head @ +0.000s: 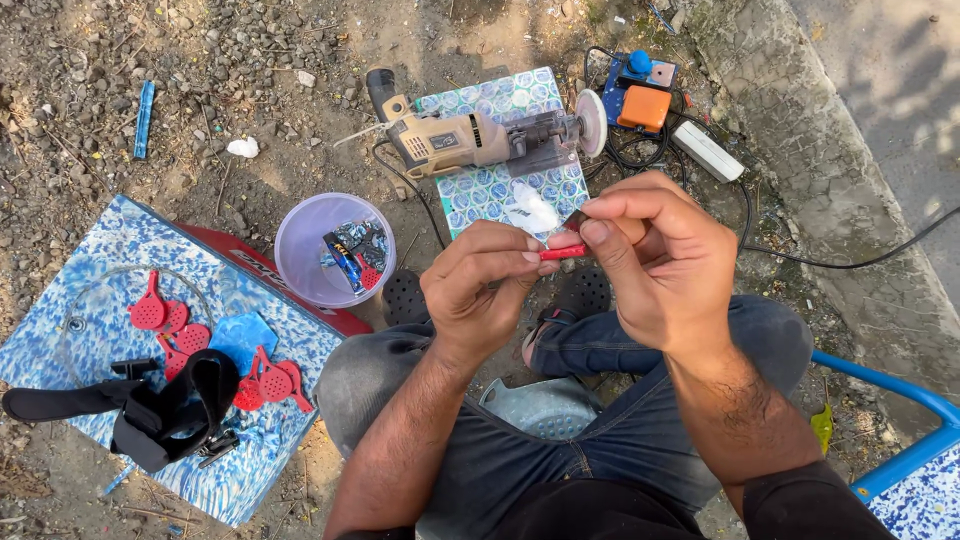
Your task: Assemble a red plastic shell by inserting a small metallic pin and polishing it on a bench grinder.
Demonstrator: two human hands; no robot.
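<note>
My left hand [480,290] and my right hand [655,260] meet in front of me and pinch a small red stick-like piece [563,252] between their fingertips, one hand at each end. A bit of clear plastic wrap [533,212] shows just behind the fingers. Both hands hover above my knees, which are in dark jeans. Beyond them a tan power grinder [470,140] with a round disc lies on a patterned tile [500,190] on the ground.
A clear purple bowl [310,270] with small packets sits left of my knee. A blue patterned board [90,300] holds red paddle-shaped pieces [165,320] and a black strap [165,405]. An orange and blue switch box [640,100], a white power strip [708,150], black cables and a blue chair frame [900,395] lie right.
</note>
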